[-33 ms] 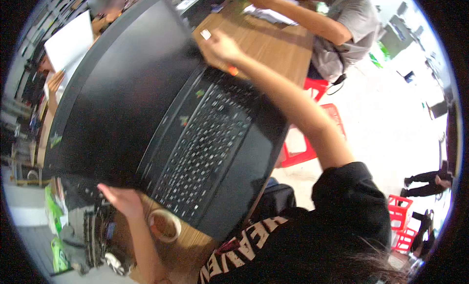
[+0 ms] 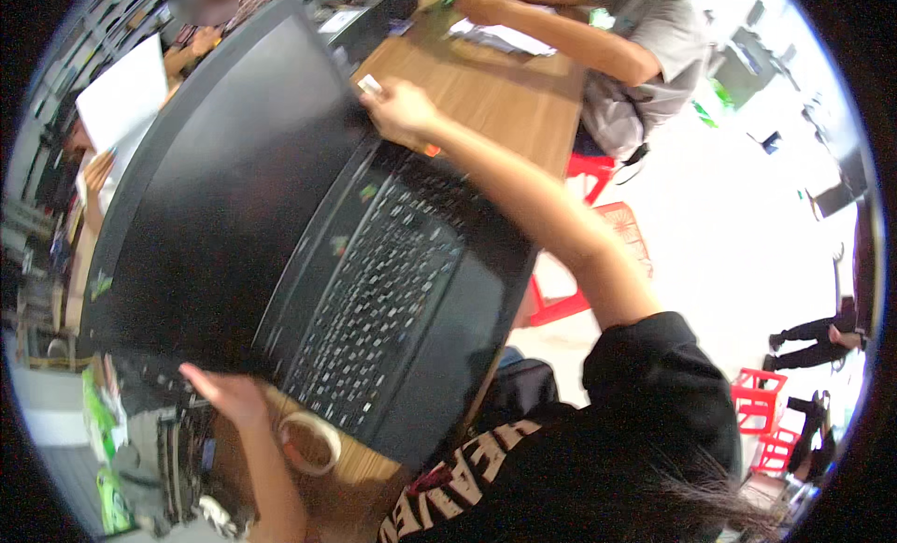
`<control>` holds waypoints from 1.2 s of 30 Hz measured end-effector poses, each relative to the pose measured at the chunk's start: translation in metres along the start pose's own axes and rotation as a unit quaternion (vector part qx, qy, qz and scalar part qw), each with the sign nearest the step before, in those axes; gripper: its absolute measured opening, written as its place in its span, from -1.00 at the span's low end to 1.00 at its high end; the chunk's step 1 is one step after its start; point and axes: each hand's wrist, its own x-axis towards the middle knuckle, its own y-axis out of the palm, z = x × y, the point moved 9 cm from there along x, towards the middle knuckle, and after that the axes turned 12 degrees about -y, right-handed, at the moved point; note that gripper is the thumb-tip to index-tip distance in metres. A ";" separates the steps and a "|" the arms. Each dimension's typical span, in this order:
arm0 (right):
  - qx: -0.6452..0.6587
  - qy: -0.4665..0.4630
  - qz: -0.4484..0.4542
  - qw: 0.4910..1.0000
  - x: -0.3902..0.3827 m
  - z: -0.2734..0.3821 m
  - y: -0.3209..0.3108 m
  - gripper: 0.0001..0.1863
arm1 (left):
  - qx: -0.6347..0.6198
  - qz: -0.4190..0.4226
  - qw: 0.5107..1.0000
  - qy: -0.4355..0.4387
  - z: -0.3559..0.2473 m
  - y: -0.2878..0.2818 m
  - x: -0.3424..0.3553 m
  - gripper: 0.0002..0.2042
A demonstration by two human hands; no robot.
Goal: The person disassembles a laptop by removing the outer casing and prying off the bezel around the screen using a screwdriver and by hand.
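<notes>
A large black laptop (image 2: 439, 300) lies open on the wooden table, its dark screen (image 2: 234, 141) tilted up on the left and its keyboard (image 2: 374, 300) on the right. My left hand (image 2: 234, 395) is beside the screen's near lower corner, one finger stretched out; its other fingers hardly show. At the far end of the hinge is my right hand (image 2: 404, 113), fingers closed and close to the screen's edge. A small white piece (image 2: 370, 84) sticks out at its fingertips; its kind is too small to tell.
A roll of tape (image 2: 329, 440) lies on the table (image 2: 486, 80) by my left forearm. Across the table, a person in grey (image 2: 654, 38) handles papers; another person's hand (image 2: 96, 172) holds a white sheet (image 2: 121, 99). Red plastic stools (image 2: 621, 230) stand on the right.
My right hand, with the white piece, has moved slightly left and nearer the screen's edge. The whole view has shifted a little; my left hand keeps its place by the laptop.
</notes>
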 end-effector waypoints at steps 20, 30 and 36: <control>0.340 0.013 0.151 0.928 0.014 0.032 0.033 -0.27 | -0.131 0.100 0.985 -0.043 0.001 0.023 0.005 -0.11; 0.242 -0.055 0.143 0.958 0.036 0.063 0.046 -0.26 | 0.131 -0.128 0.983 -0.013 -0.001 -0.026 -0.035 -0.14; 0.206 -0.016 0.220 0.953 0.055 0.059 0.054 -0.29 | -0.005 0.106 0.992 -0.069 0.027 0.034 -0.132 -0.27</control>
